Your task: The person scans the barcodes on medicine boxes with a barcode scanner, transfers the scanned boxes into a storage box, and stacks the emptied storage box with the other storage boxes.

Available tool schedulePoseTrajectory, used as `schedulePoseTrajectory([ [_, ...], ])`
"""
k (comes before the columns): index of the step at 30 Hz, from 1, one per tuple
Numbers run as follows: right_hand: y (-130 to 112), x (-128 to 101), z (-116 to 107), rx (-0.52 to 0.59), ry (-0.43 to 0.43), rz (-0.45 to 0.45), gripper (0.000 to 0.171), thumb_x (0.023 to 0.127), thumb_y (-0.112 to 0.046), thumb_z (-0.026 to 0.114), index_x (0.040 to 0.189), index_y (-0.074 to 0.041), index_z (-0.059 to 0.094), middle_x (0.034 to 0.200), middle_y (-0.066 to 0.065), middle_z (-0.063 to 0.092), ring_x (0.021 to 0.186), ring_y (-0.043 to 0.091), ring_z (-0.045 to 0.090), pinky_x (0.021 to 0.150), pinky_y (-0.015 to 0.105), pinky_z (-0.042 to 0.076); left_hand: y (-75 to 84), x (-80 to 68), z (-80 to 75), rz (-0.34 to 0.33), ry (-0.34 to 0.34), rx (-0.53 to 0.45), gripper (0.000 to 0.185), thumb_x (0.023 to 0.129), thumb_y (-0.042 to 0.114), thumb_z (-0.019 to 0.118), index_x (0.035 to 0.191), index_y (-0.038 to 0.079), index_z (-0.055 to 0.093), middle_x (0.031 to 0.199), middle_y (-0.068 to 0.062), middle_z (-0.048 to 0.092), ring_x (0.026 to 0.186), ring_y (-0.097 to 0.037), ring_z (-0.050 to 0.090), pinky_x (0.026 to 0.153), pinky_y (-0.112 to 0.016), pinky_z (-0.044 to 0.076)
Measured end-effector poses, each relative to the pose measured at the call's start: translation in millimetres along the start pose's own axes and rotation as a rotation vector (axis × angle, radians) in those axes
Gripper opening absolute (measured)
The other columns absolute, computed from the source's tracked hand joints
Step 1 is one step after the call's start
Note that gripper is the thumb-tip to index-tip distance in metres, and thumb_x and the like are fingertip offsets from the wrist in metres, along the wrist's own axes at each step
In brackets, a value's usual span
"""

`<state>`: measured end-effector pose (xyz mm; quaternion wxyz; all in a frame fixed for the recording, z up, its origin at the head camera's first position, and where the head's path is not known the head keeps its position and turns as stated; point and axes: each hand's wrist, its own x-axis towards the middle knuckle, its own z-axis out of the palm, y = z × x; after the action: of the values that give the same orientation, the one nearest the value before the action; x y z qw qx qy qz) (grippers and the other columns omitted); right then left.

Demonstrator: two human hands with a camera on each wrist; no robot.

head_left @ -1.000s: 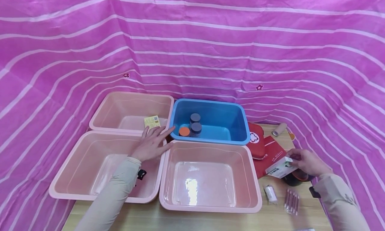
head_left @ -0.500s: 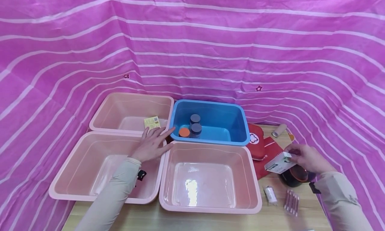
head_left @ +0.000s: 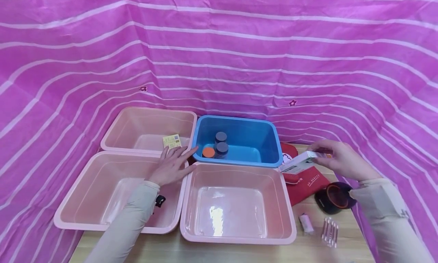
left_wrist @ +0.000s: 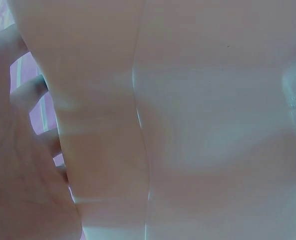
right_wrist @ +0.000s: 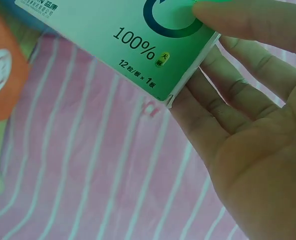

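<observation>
I see four bins packed together on the table (head_left: 178, 251), and the sorting looks to me barely begun.

At ten o'clock, the far pink bin (head_left: 116, 132) holds one small yellow card (head_left: 172, 141). At eight o'clock, the near left pink bin (head_left: 73, 202) holds nothing I can make out. My left hand (head_left: 171, 166) lies flat with fingers spread over the corner where the bin rims meet, pinching nothing. The left wrist view shows only pale plastic wall close up.

At six o'clock, the near middle pink bin (head_left: 186, 206) is also bare inside. At twelve o'clock, the blue bin (head_left: 270, 141) holds three small jars (head_left: 221, 148), two dark-capped and one orange-capped.

At two o'clock, my right hand (head_left: 337, 160) pinches one green and white medicine box (head_left: 297, 163) between thumb and fingers, holding it in the air just right of the blue bin, above the red first-aid pouch (head_left: 291, 156).

I judge four things placed so far, the box in transit, and the rest left to do. Lying on the table at three to four o'clock: one red pouch, one red booklet (head_left: 304, 183), one dark round container (head_left: 333, 198), one small white roll (head_left: 305, 222), one packet of cotton swabs (head_left: 329, 232).
</observation>
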<state>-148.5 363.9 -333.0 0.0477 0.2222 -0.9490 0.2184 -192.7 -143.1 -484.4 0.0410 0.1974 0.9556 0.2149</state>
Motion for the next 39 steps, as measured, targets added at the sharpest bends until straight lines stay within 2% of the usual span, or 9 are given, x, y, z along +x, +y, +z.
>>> schedulePoseTrajectory([
  [4, -18, 22, 0, 0.029, -0.004, -0.057, 0.026, 0.082, 0.005, 0.08, 0.104, -0.009, 0.076, 0.094, 0.0, 0.074, 0.082, 0.002, 0.061, 0.072, 0.022, 0.056, -0.6, 0.2, 1.6, -0.007, -0.002, -0.003, 0.073, 0.098, 0.062, 0.054, 0.162, 0.037, 0.03, 0.168, -0.013, 0.03, 0.153, -0.043, 0.025, 0.124, -0.067, 0.0],
  [10, -44, 56, 0, 0.091, -0.083, -0.035, 0.027, 0.085, 0.004, 0.077, 0.11, -0.007, 0.074, 0.099, 0.007, 0.074, 0.08, 0.019, 0.064, 0.066, 0.024, 0.059, -0.4, 0.3, 0.8, -0.013, 0.003, -0.016, 0.073, 0.098, 0.062, 0.055, 0.162, 0.038, 0.03, 0.168, -0.012, 0.029, 0.153, -0.042, 0.024, 0.124, -0.067, -0.001],
  [15, -64, 87, 10, 0.15, -0.136, -0.01, 0.029, 0.088, 0.0, 0.077, 0.117, -0.006, 0.073, 0.111, 0.012, 0.073, 0.092, 0.027, 0.068, 0.078, 0.039, 0.064, -1.2, -0.1, -0.1, -0.018, 0.002, -0.014, 0.073, 0.097, 0.063, 0.055, 0.162, 0.039, 0.03, 0.169, -0.012, 0.029, 0.153, -0.042, 0.024, 0.124, -0.067, 0.0],
  [18, -74, 106, 18, 0.169, -0.15, -0.022, 0.032, 0.089, -0.004, 0.078, 0.12, -0.006, 0.072, 0.116, 0.014, 0.072, 0.099, 0.029, 0.069, 0.085, 0.048, 0.063, -1.7, 0.3, 0.6, -0.024, 0.002, -0.016, 0.073, 0.097, 0.064, 0.055, 0.161, 0.04, 0.03, 0.168, -0.011, 0.029, 0.153, -0.042, 0.024, 0.124, -0.067, 0.0],
  [20, -80, 117, 24, 0.177, -0.158, -0.032, 0.034, 0.09, -0.006, 0.078, 0.123, -0.006, 0.071, 0.118, 0.014, 0.072, 0.101, 0.029, 0.069, 0.087, 0.05, 0.062, -2.1, 0.8, 1.5, -0.025, 0.004, -0.019, 0.073, 0.097, 0.065, 0.055, 0.161, 0.04, 0.03, 0.168, -0.011, 0.03, 0.153, -0.041, 0.024, 0.124, -0.067, -0.001],
  [25, -95, 147, 40, 0.212, -0.176, -0.065, 0.035, 0.09, -0.007, 0.078, 0.124, -0.008, 0.071, 0.119, 0.011, 0.072, 0.102, 0.026, 0.07, 0.089, 0.048, 0.062, -3.4, 2.0, 4.3, -0.017, 0.009, -0.023, 0.073, 0.097, 0.065, 0.054, 0.161, 0.04, 0.031, 0.167, -0.012, 0.032, 0.153, -0.04, 0.025, 0.125, -0.066, 0.0],
  [30, -112, 175, 56, 0.259, -0.224, -0.133, 0.031, 0.091, -0.005, 0.075, 0.122, -0.004, 0.07, 0.118, 0.014, 0.072, 0.103, 0.028, 0.071, 0.089, 0.047, 0.062, -3.8, 1.5, 4.6, -0.004, 0.013, -0.022, 0.073, 0.097, 0.064, 0.054, 0.161, 0.038, 0.032, 0.167, -0.013, 0.032, 0.152, -0.041, 0.025, 0.124, -0.066, 0.0],
  [39, -143, 218, 86, 0.251, -0.272, -0.181, 0.027, 0.091, -0.004, 0.073, 0.118, -0.004, 0.072, 0.114, 0.013, 0.072, 0.1, 0.026, 0.068, 0.091, 0.041, 0.061, 1.3, 0.2, 6.4, 0.026, 0.041, 0.011, 0.07, 0.098, 0.061, 0.056, 0.16, 0.034, 0.037, 0.163, -0.015, 0.038, 0.149, -0.042, 0.031, 0.124, -0.066, 0.004],
])
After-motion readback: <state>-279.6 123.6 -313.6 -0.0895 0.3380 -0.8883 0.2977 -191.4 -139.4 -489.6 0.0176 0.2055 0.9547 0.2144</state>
